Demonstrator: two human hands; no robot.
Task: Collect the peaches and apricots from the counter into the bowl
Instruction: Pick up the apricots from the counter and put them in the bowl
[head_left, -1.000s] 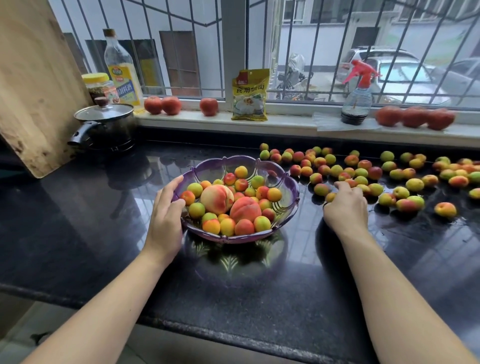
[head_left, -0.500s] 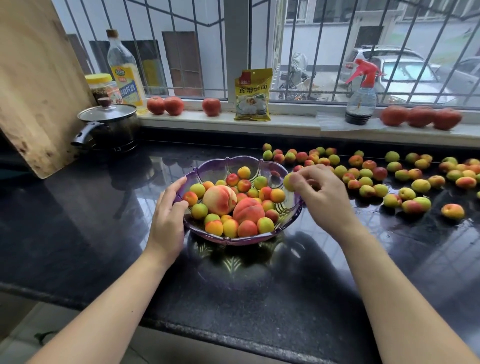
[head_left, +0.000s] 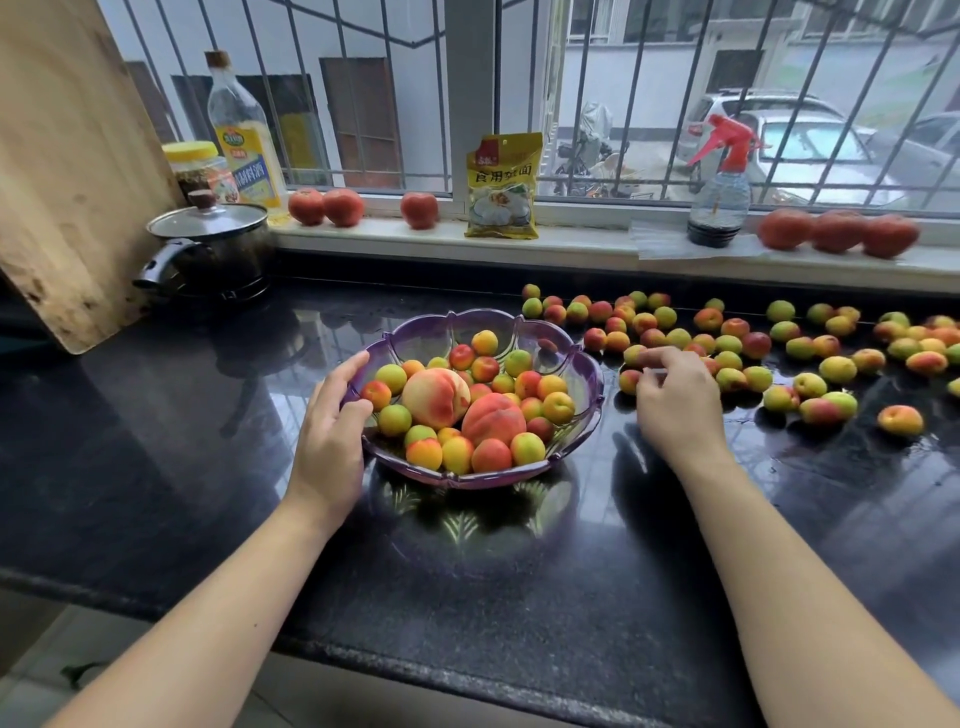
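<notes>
- The black counter (head_left: 156, 467) carries everything; a wooden board (head_left: 67, 171) leans at its far left, beside a lidded pot (head_left: 213, 249).
- The purple bowl (head_left: 582, 374) sits mid-counter, holding two peaches (head_left: 436, 397) among small apricots.
- Loose apricots (head_left: 836, 369) spread across the counter right of the bowl.
- On the sill: an oil bottle (head_left: 244, 135), a yellow packet (head_left: 503, 187), a spray bottle (head_left: 719, 197).
- The left hand (head_left: 327, 441) rests on the bowl's left rim, fingers relaxed.
- The right hand (head_left: 675, 400) hovers over the nearest apricots, fingers curled; whether it holds one, I cannot tell.
</notes>
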